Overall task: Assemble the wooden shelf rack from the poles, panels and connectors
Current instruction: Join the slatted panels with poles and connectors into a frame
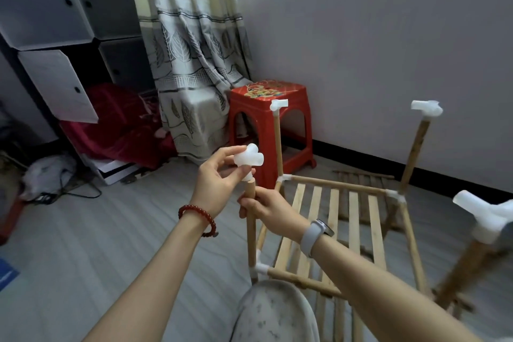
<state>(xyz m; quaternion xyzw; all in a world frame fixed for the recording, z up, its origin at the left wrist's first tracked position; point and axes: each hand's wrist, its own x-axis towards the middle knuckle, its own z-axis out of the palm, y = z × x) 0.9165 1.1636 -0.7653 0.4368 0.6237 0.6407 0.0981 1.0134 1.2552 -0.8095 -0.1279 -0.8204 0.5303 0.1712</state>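
White translucent plastic connector [248,159] sits pinched in the left hand [219,183], right at the top end of the near upright wooden pole [251,226]. The right hand [268,207] grips that pole just below its tip. The pole's long axis runs straight up, so the connector's socket probably needs pressing straight down. Below lies the slatted wooden shelf panel [333,219].

A half-built wooden rack [341,219] stands on the floor, its slatted panel [333,228] lying level between round poles joined by white plastic connectors. Four upright poles rise from its corners; three carry white connectors on top. At the near left pole [251,233], a loose white connector [249,159] sits tilted just over the pole's top end. Another slatted panel [358,183] lies on the floor by the wall.
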